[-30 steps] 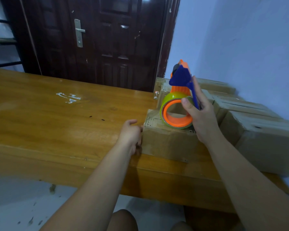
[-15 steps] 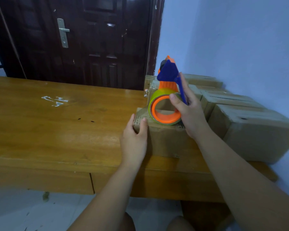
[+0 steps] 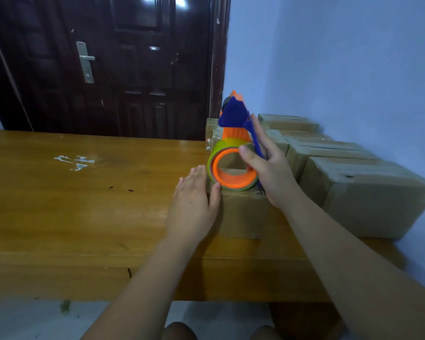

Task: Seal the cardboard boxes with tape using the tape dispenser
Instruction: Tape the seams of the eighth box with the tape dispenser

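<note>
the bench [image 3: 84, 204] under the hands is glossy varnished wood. the box [image 3: 243, 212] between them is matt brown cardboard. the tape dispenser [image 3: 233, 148] is smooth orange and blue plastic.

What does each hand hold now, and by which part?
The right hand holds the tape dispenser: thumb on its orange rim, fingers along its blue handle. The left hand holds nothing, flat against the cardboard box.

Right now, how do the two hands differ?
The left hand lies flat, fingers straight, against the side of the front cardboard box; the right hand grips the tape dispenser on top. The left hand holds nothing; the right hand holds a tool. Both tend one box.
</note>
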`<state>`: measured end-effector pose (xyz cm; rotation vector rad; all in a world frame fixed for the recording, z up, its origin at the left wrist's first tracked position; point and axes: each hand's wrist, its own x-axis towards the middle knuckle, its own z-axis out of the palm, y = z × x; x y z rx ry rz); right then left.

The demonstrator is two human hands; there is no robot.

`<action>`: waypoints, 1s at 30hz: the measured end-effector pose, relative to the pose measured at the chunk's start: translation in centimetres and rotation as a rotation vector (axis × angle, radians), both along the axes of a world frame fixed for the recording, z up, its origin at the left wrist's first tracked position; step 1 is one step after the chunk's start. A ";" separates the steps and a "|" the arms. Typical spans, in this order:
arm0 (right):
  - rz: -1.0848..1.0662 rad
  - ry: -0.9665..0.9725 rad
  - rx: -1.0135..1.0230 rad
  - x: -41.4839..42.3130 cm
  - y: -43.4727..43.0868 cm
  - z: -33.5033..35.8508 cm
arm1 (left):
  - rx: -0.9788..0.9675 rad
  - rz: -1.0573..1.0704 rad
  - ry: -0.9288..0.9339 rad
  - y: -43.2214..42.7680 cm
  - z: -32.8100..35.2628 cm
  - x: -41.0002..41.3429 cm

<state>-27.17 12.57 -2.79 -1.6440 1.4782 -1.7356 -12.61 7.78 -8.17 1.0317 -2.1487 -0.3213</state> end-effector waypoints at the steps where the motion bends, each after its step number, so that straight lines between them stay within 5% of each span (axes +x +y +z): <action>1: 0.008 0.019 0.006 0.0 0.0 0.2 | -0.022 0.000 -0.011 -0.1 -0.1 0.1; 7: 0.005 0.400 0.101 -1.0 0.2 3.0 | -0.108 0.011 -0.028 0.1 -0.2 0.1; 20: 0.017 0.771 0.392 -3.9 1.5 6.9 | -0.078 0.054 -0.230 0.4 0.6 -0.1; 26: -0.027 0.855 0.467 -4.6 2.7 7.4 | -0.066 0.064 -0.262 1.0 0.7 -0.4; 30: -0.014 0.619 0.341 -4.5 3.0 5.9 | -0.050 0.119 -0.247 1.3 0.8 -0.2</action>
